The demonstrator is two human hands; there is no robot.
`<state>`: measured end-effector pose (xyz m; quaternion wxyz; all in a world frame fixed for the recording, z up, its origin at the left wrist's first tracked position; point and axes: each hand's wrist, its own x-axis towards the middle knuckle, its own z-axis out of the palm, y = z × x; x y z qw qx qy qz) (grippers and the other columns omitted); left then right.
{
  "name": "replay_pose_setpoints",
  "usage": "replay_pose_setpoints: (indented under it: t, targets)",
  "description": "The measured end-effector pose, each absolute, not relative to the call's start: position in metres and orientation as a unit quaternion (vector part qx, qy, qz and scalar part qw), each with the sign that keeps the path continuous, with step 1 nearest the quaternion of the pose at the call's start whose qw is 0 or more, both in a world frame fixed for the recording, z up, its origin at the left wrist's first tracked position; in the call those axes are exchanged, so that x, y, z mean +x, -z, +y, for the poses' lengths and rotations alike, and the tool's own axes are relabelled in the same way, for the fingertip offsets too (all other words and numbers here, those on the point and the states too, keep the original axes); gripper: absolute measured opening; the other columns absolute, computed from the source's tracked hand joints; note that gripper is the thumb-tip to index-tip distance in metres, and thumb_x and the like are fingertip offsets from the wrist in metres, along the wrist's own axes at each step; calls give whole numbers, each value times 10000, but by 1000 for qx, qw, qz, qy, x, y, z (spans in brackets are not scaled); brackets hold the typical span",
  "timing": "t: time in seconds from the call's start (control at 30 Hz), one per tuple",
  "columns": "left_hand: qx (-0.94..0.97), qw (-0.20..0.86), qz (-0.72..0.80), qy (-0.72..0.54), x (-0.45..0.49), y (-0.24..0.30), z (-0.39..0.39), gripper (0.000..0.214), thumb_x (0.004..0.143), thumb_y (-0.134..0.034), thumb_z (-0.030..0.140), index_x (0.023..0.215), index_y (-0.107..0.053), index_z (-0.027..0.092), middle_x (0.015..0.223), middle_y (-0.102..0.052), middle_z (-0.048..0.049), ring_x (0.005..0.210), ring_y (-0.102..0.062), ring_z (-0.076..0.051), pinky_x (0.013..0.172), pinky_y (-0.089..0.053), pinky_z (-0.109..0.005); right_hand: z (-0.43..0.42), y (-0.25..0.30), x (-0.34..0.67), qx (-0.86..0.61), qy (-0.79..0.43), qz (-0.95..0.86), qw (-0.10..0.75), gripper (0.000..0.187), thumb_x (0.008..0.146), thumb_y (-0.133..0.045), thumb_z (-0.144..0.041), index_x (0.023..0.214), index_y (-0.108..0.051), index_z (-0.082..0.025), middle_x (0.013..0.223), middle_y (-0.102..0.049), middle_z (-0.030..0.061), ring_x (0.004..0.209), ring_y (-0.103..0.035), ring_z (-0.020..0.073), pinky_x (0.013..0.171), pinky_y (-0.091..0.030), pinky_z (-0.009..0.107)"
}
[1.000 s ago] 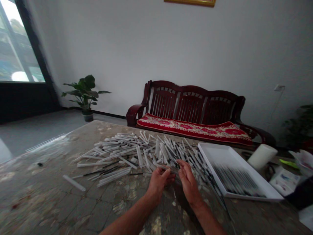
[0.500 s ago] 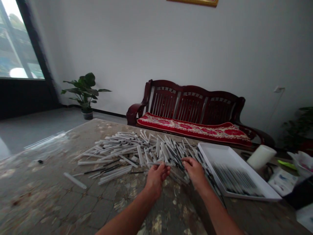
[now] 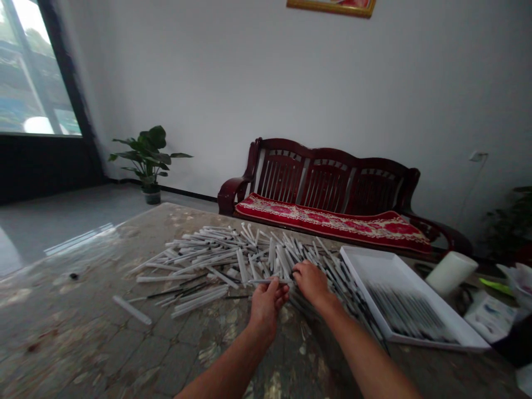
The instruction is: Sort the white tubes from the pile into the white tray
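Note:
A wide heap of thin white sleeves and black sticks (image 3: 233, 257) lies across the mottled stone table (image 3: 83, 332). My left hand (image 3: 266, 306) pinches one white sleeve (image 3: 266, 281) at the heap's near edge, holding it level. My right hand (image 3: 311, 282) rests palm down on the pile just to the right, fingers curled among the pieces beside that sleeve's end. Whether the right hand grips anything is hidden by its back.
A white tray (image 3: 374, 263) with a row of dark sticks (image 3: 407, 317) sits right of the pile. A white roll (image 3: 451, 272), papers and a green item lie further right. One loose sleeve (image 3: 132, 310) lies apart at left. A wooden bench (image 3: 332, 194) and plant (image 3: 147, 158) stand behind.
Both hands moved forward from the table's near side onto the pile. The left hand now holds up a single white sleeve; the right hand slid left next to it.

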<state>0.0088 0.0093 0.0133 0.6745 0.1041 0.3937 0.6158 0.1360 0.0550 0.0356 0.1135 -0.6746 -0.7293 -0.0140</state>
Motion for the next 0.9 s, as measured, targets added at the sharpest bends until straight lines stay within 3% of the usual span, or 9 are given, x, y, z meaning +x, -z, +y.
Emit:
replay_pose_setpoints:
  t: [0.17,0.27,0.47,0.63,0.9]
  targets:
    - [113,680,393,-608,8,-14,8,27,851,-573,131,840,-553,116,672,-652,-47,554,-652,-108,488,-523,-192,53,-35,136,-674,23,-726,134,180,835,-527,-264,836,-695,-200,926,-694,92,820,-625,182,673,-386,255]
    - [112,681,393,-608,8,-13,9,40,844,-585,133,833,-549,119,675,-650,-44,557,-650,-104,495,-523,-191,42,-35,140,-660,2,-720,213,153,813,-528,-232,845,-673,-195,893,-703,80,796,-634,174,677,-394,249]
    - [153,691,385,-592,11,-9,8,87,815,-632,174,820,-557,132,696,-650,-39,603,-670,-133,520,-537,-218,5,-22,154,-623,-215,-634,404,102,755,-538,-277,770,-606,-202,643,-661,15,611,-641,184,567,-460,265]
    - [172,695,382,-584,12,-7,6,103,787,-664,166,810,-568,136,706,-656,-39,611,-673,-132,554,-549,-224,-14,-7,153,-586,-354,-523,507,164,706,-601,-325,794,-632,-190,688,-682,37,613,-655,213,529,-520,300]
    - [190,700,390,-567,12,-10,5,72,791,-646,140,792,-574,130,671,-654,-36,599,-670,-133,542,-545,-216,-10,-3,150,-570,-348,-500,550,188,687,-628,-300,826,-633,-174,720,-675,35,625,-647,196,597,-541,315]
